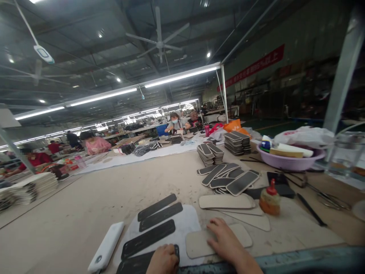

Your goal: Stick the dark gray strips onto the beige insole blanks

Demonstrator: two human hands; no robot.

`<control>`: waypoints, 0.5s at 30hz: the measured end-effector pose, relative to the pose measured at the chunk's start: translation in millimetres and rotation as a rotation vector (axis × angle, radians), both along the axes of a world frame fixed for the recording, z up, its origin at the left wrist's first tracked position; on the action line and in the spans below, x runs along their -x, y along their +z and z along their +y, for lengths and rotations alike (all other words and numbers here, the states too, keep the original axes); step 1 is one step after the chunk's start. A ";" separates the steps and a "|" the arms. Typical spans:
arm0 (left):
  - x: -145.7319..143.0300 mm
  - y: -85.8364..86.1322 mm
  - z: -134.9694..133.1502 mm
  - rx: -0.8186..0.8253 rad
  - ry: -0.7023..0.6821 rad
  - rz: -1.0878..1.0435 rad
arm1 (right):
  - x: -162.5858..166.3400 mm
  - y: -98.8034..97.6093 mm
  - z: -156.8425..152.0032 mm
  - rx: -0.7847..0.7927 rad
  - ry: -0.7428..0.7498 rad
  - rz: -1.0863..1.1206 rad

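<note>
Head view: two hands sit at the near edge of the workbench [94, 205]. The left hand [163, 260] is curled into a loose fist, knuckles up, pressing on the nearest dark strip [134, 264]; whether it pinches the strip I cannot tell. The right hand [225, 240] lies flat, fingers spread a little, on a beige pad [196, 243] that rests just beside the strip.

Four dark strips lie in a row on a pale sheet [186, 220], the nearest one under the left hand, three others [155, 219] beyond it. A white oblong case [106, 247] lies left of the sheet. Further right lie two more beige pads [226, 201] and a loose heap of dark pieces [228, 178], with three neat stacks [225, 146] behind it.

A small bottle with a red cap [269, 199] stands near the right hand. Scissors [327, 198] and a black pen [310, 209] lie further right, and a lilac bowl [291, 161] holds odds and ends. A red banner [252, 68] on the far wall carries white characters too blurred to read. Other people [95, 144] sit at benches behind.
</note>
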State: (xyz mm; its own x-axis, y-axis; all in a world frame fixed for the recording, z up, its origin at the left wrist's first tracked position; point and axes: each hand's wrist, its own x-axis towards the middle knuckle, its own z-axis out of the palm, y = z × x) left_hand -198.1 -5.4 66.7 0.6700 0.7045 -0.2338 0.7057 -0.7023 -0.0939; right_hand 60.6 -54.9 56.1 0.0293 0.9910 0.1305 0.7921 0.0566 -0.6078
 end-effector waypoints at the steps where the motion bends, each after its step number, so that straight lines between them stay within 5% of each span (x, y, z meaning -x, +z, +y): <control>1: -0.1 1.4 -0.1 0.000 -0.006 -0.002 | -0.8 0.2 0.6 -0.006 -0.009 -0.003; 15: -6.0 6.8 -1.3 0.035 0.000 0.067 | -4.9 -6.1 0.9 -0.015 -0.036 0.009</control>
State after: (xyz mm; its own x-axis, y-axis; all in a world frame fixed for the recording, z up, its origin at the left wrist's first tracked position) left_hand -192.1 -6.7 73.5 0.6521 0.6951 -0.3027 0.6985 -0.7061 -0.1166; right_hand 65.5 -54.0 50.0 0.0665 0.9872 0.1447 0.7885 0.0369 -0.6139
